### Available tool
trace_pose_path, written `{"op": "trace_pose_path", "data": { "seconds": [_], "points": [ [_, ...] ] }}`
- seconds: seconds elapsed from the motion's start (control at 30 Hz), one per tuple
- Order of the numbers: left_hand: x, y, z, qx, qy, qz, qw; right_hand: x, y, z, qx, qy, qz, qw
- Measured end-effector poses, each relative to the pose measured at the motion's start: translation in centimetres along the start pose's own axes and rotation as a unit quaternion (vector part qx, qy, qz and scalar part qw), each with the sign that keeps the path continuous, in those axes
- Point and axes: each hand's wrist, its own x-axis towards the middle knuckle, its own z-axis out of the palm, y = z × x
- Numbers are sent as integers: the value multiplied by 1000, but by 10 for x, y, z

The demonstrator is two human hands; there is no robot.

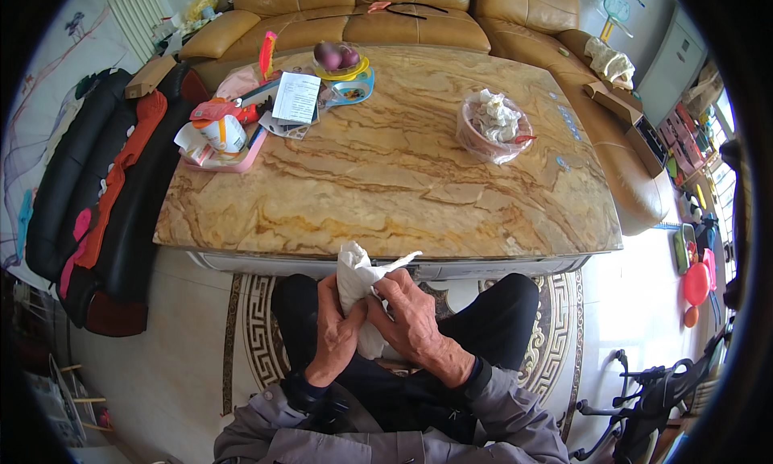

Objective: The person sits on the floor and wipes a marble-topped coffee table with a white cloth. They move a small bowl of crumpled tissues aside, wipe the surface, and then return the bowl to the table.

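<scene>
Between my knees, just off the near edge of the marble-patterned table (386, 180), both hands hold a crumpled white cloth or paper (357, 277). My left hand (334, 334) wraps its left side, with the thumb pointing inward. My right hand (416, 325) pinches it from the right, the fingers bent over a twisted end that sticks out to the upper right. More white material hangs below the hands. Whether anything is wrapped inside is hidden.
On the table stand a lined pink bin (468, 135) with crumpled white paper (496, 118), a pink tray (244, 159) holding a white container (224, 135), printed papers (296, 97) and a yellow plate (356, 71) under a bowl of purple-red round produce (329, 57). Sofas flank the table.
</scene>
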Motion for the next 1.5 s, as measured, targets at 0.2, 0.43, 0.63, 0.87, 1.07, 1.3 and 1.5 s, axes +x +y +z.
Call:
{"op": "trace_pose_path", "data": {
  "seconds": [0.2,0.43,0.63,0.87,1.07,1.3,1.5],
  "points": [
    [-4,6,0,-238,-42,-31,970,3,7,-8,59,25,42,997],
    [7,25,-5,-256,-93,-87,958,0,3,-20,135,-45,102,984],
    [12,36,-22,-198,-108,-131,965,9,-1,-56,163,11,204,965],
    [10,39,-24,-176,-133,-141,965,17,2,-61,271,-227,227,908],
    [14,38,-26,-190,-138,-138,962,11,9,-62,186,-256,213,924],
    [10,31,-12,-196,-49,-157,967,-2,7,-46,206,-206,235,927],
    [17,21,-18,-242,18,-172,955,-13,9,-37,438,-55,297,847]
  ]
}}
